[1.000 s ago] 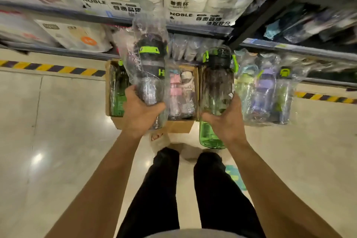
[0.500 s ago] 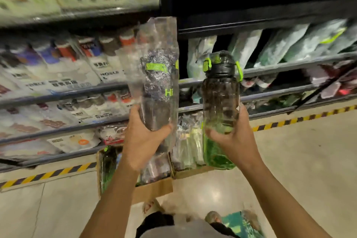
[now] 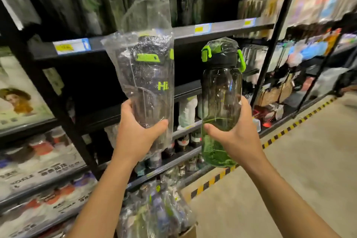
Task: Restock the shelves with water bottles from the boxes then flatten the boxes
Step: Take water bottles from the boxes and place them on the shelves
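1. The left hand [image 3: 139, 133], centre left of the frame, grips the lower part of a dark bottle [image 3: 148, 83] sealed in a clear plastic sleeve. The thumb lies across the front and the fingers curl behind.
2. This bottle stands upright, and the empty top of its sleeve rises above a lid with a green latch.
3. The right hand [image 3: 233, 131], centre right, grips a green-tinted bottle [image 3: 220, 102] around its middle. That bottle is also upright, with a black lid and green clasp.
4. The two bottles are side by side and apart. They are held in front of a dark opening below a shelf edge [image 3: 193, 33] that carries a yellow price tag [image 3: 71, 46].
5. At the bottom centre, the corner of a cardboard box [image 3: 189, 232] shows under a heap of bagged bottles [image 3: 154, 208]. They are too blurred to count.
6. Yellow-and-black floor tape [image 3: 212, 179] runs from the bottom centre toward the right edge, along the foot of the shelving.
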`<act>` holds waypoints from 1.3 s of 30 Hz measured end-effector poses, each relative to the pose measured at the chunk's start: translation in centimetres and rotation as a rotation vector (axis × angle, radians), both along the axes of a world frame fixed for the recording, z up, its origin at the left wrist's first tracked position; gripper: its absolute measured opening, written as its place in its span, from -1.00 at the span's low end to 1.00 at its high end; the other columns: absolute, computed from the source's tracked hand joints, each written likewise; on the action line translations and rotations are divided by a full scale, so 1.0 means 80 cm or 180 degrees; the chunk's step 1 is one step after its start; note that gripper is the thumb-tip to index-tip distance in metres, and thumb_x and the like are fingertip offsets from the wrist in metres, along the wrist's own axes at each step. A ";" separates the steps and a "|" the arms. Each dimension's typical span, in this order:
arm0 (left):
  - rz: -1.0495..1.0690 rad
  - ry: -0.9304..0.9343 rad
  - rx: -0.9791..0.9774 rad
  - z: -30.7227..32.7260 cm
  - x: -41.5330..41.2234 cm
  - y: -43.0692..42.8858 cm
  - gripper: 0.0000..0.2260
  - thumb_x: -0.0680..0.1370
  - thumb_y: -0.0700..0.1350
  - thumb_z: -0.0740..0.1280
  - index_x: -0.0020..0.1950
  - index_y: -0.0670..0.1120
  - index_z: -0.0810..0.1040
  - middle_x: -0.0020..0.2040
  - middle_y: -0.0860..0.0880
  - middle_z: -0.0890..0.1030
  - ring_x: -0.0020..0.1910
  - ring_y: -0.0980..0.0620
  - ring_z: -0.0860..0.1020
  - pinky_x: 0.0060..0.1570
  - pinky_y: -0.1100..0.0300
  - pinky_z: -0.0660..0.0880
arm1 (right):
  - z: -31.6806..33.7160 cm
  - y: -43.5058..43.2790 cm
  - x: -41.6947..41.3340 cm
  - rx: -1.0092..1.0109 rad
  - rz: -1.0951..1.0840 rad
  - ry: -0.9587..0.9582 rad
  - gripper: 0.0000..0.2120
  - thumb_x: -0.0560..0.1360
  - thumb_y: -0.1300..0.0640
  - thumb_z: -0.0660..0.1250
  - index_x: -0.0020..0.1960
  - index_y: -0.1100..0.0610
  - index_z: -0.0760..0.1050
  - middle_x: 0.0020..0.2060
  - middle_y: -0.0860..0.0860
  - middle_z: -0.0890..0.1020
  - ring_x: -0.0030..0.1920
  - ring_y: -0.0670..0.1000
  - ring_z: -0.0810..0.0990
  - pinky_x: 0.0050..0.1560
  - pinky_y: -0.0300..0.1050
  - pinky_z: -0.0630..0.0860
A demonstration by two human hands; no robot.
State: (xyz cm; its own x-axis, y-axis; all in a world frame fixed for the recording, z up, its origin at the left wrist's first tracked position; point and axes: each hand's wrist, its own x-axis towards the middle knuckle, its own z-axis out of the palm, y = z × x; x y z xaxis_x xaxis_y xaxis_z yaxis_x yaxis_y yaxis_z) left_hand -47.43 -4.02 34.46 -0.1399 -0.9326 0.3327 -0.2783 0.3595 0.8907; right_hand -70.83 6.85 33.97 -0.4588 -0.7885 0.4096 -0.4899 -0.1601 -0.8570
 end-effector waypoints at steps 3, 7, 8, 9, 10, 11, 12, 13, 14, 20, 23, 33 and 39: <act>-0.0114 0.0117 -0.0190 0.028 -0.055 -0.028 -0.17 0.22 0.29 0.55 0.41 0.23 0.27 0.20 0.29 0.55 0.10 0.38 0.56 0.02 0.31 0.45 | 0.030 -0.020 -0.053 -0.0118 -0.0106 0.0034 -0.17 0.33 -0.11 0.65 0.18 -0.68 0.13 0.13 -0.51 0.50 0.19 -0.41 0.50 0.08 -0.56 0.40; -0.0221 0.0281 -0.0349 0.059 -0.126 -0.081 -0.25 0.22 0.27 0.57 0.32 0.28 0.30 0.11 0.41 0.56 0.04 0.39 0.59 -0.04 0.29 0.48 | 0.058 -0.066 -0.128 -0.0162 -0.0187 0.0129 -0.04 0.33 -0.16 0.64 0.53 -0.23 0.12 0.38 -0.19 0.45 0.39 -0.14 0.45 0.39 -0.14 0.41; -0.0242 0.0335 -0.0394 0.065 -0.145 -0.098 -0.26 0.22 0.25 0.58 0.31 0.28 0.31 0.11 0.43 0.55 0.03 0.38 0.60 -0.04 0.28 0.49 | 0.065 -0.081 -0.147 -0.0176 -0.0221 0.0168 0.01 0.33 -0.15 0.65 0.57 -0.16 0.10 0.40 -0.17 0.44 0.40 -0.11 0.44 0.41 -0.12 0.40; -0.0256 0.0379 -0.0444 0.071 -0.164 -0.115 -0.26 0.23 0.24 0.58 0.31 0.28 0.31 0.12 0.44 0.55 0.04 0.38 0.60 -0.04 0.28 0.49 | 0.072 -0.097 -0.166 -0.0203 -0.0244 0.0204 0.03 0.33 -0.15 0.65 0.59 -0.15 0.08 0.39 -0.19 0.43 0.39 -0.14 0.44 0.40 -0.18 0.37; -0.0265 0.0419 -0.0495 0.078 -0.184 -0.134 -0.26 0.23 0.23 0.58 0.31 0.28 0.31 0.12 0.44 0.56 0.04 0.38 0.61 -0.03 0.29 0.49 | 0.079 -0.114 -0.186 -0.0239 -0.0261 0.0239 0.03 0.32 -0.15 0.65 0.59 -0.16 0.08 0.36 -0.24 0.43 0.35 -0.22 0.44 0.37 -0.25 0.36; -0.0274 0.0465 -0.0538 0.084 -0.205 -0.153 -0.26 0.23 0.22 0.59 0.32 0.26 0.32 0.13 0.42 0.57 0.05 0.38 0.60 -0.02 0.31 0.48 | 0.087 -0.133 -0.205 -0.0275 -0.0271 0.0271 0.02 0.32 -0.15 0.65 0.58 -0.15 0.10 0.34 -0.27 0.45 0.33 -0.26 0.45 0.36 -0.28 0.37; -0.0286 0.0522 -0.0568 0.090 -0.225 -0.173 -0.24 0.23 0.21 0.59 0.35 0.23 0.33 0.12 0.38 0.59 0.06 0.38 0.60 -0.01 0.32 0.47 | 0.094 -0.153 -0.225 -0.0306 -0.0292 0.0297 0.02 0.32 -0.15 0.64 0.58 -0.11 0.11 0.34 -0.24 0.47 0.33 -0.24 0.47 0.38 -0.22 0.41; -0.0301 0.0587 -0.0598 0.096 -0.246 -0.194 -0.22 0.22 0.20 0.59 0.37 0.21 0.33 0.13 0.34 0.61 0.07 0.38 0.60 0.01 0.34 0.47 | 0.101 -0.173 -0.246 -0.0331 -0.0320 0.0321 0.04 0.31 -0.15 0.64 0.59 -0.05 0.11 0.35 -0.17 0.49 0.35 -0.16 0.49 0.42 -0.09 0.44; -0.0315 0.0648 -0.0620 0.102 -0.267 -0.215 -0.21 0.22 0.19 0.59 0.38 0.19 0.34 0.14 0.30 0.61 0.09 0.38 0.60 0.03 0.34 0.47 | 0.109 -0.194 -0.265 -0.0346 -0.0346 0.0360 0.06 0.29 -0.17 0.64 0.60 -0.03 0.10 0.37 -0.10 0.50 0.38 -0.08 0.49 0.44 0.03 0.45; -0.0457 0.0918 -0.0774 0.153 -0.390 -0.329 -0.24 0.22 0.22 0.59 0.36 0.20 0.35 0.13 0.45 0.58 0.07 0.41 0.59 -0.11 0.50 0.51 | 0.156 -0.307 -0.379 -0.0565 -0.0385 0.0473 0.12 0.22 -0.30 0.59 0.60 -0.08 0.09 0.35 -0.16 0.52 0.37 -0.10 0.51 0.43 0.04 0.47; -0.0463 0.0999 -0.0867 0.177 -0.438 -0.369 -0.22 0.20 0.23 0.59 0.35 0.18 0.36 0.13 0.44 0.58 0.07 0.38 0.60 -0.08 0.42 0.53 | 0.175 -0.353 -0.430 -0.0743 -0.0322 0.0425 0.10 0.24 -0.26 0.60 0.61 -0.08 0.09 0.32 -0.19 0.53 0.34 -0.15 0.53 0.42 0.01 0.48; -0.0285 0.1205 -0.0998 0.251 -0.565 -0.484 -0.18 0.18 0.18 0.65 0.36 0.17 0.38 0.14 0.24 0.65 0.09 0.20 0.67 0.12 0.00 0.62 | 0.239 -0.518 -0.569 -0.1403 0.0063 0.0521 0.10 0.30 -0.25 0.59 0.63 0.05 0.09 0.51 -0.04 0.38 0.50 -0.07 0.37 0.51 0.06 0.39; 0.0050 0.1058 -0.1186 0.264 -0.634 -0.532 -0.26 0.22 0.06 0.68 0.30 0.16 0.41 0.09 0.13 0.71 0.06 0.12 0.70 0.04 0.12 0.65 | 0.261 -0.616 -0.646 -0.1811 0.0772 0.0555 -0.06 0.36 -0.05 0.64 0.56 0.06 0.18 0.27 -0.36 0.48 0.32 -0.29 0.48 0.24 -0.43 0.45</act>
